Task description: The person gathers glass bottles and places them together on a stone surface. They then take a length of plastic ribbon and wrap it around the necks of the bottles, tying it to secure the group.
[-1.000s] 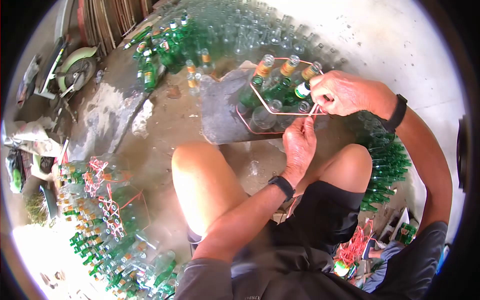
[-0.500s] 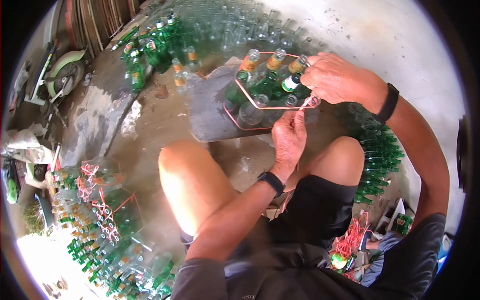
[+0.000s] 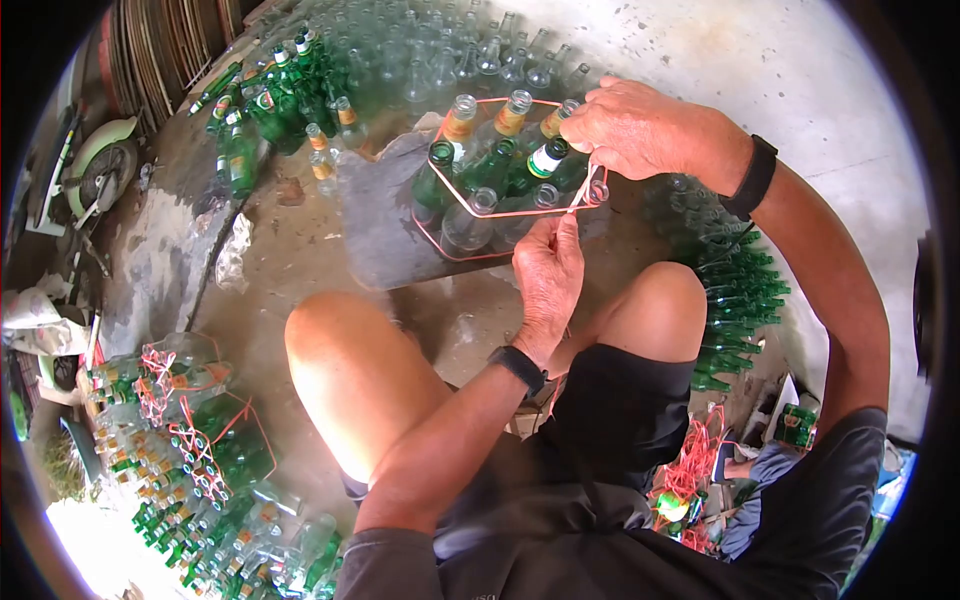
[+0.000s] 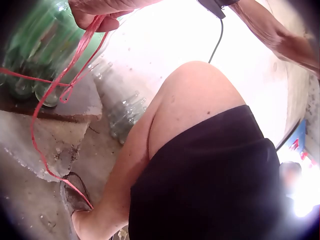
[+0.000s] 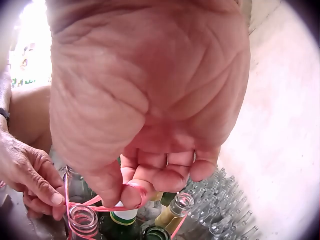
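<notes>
Pink twine [image 3: 520, 213] loops around a group of upright bottles [image 3: 503, 150], clear and green, on a grey slab [image 3: 375, 200]. At the group's near right corner my left hand [image 3: 549, 270] pinches the twine between thumb and fingers; the left wrist view shows a strand [image 4: 47, 95] hanging from that hand down to a foot. My right hand [image 3: 650, 130], just above the bottle necks, grips the twine with curled fingers. The right wrist view has it wrapped at a fingertip, beside a clear bottle mouth [image 5: 83, 220].
Many clear bottles [image 3: 430, 60] stand behind the slab, green ones [image 3: 735, 300] at the right. Tied bundles [image 3: 205, 450] and more bottles lie at the lower left. A red twine heap [image 3: 690, 460] is at the lower right, and a wheel [image 3: 100, 175] at the left.
The head view has shifted, moving the scene left. My right hand has moved from the corner knot toward the back of the bottles, drawing the twine up; my left hand keeps its pinch.
</notes>
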Available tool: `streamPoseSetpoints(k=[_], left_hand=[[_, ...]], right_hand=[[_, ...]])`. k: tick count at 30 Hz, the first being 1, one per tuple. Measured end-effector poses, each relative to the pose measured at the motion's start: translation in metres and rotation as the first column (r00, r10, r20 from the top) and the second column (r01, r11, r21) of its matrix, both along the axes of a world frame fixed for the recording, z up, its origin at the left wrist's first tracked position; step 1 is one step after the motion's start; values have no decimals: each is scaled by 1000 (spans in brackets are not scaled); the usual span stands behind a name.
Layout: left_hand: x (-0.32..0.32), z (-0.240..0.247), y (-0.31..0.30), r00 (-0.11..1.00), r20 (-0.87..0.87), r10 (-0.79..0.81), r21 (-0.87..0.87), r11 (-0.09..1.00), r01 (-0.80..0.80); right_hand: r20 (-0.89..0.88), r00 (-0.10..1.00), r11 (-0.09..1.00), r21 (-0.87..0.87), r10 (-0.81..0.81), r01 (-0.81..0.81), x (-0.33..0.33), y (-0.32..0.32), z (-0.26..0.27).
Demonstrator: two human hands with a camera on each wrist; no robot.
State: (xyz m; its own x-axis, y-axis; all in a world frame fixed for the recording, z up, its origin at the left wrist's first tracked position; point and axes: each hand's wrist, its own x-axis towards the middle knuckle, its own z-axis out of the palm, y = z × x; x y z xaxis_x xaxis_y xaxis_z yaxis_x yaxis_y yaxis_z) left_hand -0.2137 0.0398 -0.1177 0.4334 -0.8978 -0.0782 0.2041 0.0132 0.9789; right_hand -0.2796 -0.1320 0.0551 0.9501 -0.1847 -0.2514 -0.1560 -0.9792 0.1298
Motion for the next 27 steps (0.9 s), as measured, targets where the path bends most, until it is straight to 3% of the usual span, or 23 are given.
streamPoseSetpoints(k=[4, 6, 7, 9, 10, 12, 18, 25, 27], left_hand=[[-1, 3, 1, 1000, -20, -1, -7, 1000, 1], [1, 6, 1, 1000, -21, -3, -3, 1000, 3], [1, 6, 1, 1000, -20, -4, 0, 1000, 4], [0, 6, 1, 999, -33, 1, 3, 1000, -1], [-1, 6, 1, 999, -45, 7, 5, 1000, -7], [-1, 5, 0, 999, -47, 6, 1, 1000, -6], [-5, 1, -1, 998, -68, 10, -19, 1000, -11], [-4, 4, -1, 995, -95, -3, 0, 1000, 3], [-5, 5, -1, 995, -96, 5, 0, 1000, -5]], right_hand=[[54, 998, 999, 21, -26, 25, 5, -1, 0], [-162, 972, 985, 7, -167, 171, 10, 2, 8], [-164, 972, 985, 7, -169, 173, 9, 0, 6], [64, 996, 998, -25, 54, -53, 7, -5, 1], [63, 997, 998, -26, 54, -52, 10, -4, 3], [-151, 983, 994, -7, -105, 105, 15, -3, 7], [-25, 1000, 999, 40, 8, -7, 16, -9, -4], [21, 999, 997, 77, 29, -31, 22, -11, -9], [29, 999, 987, 161, -23, 18, 23, -13, -12]])
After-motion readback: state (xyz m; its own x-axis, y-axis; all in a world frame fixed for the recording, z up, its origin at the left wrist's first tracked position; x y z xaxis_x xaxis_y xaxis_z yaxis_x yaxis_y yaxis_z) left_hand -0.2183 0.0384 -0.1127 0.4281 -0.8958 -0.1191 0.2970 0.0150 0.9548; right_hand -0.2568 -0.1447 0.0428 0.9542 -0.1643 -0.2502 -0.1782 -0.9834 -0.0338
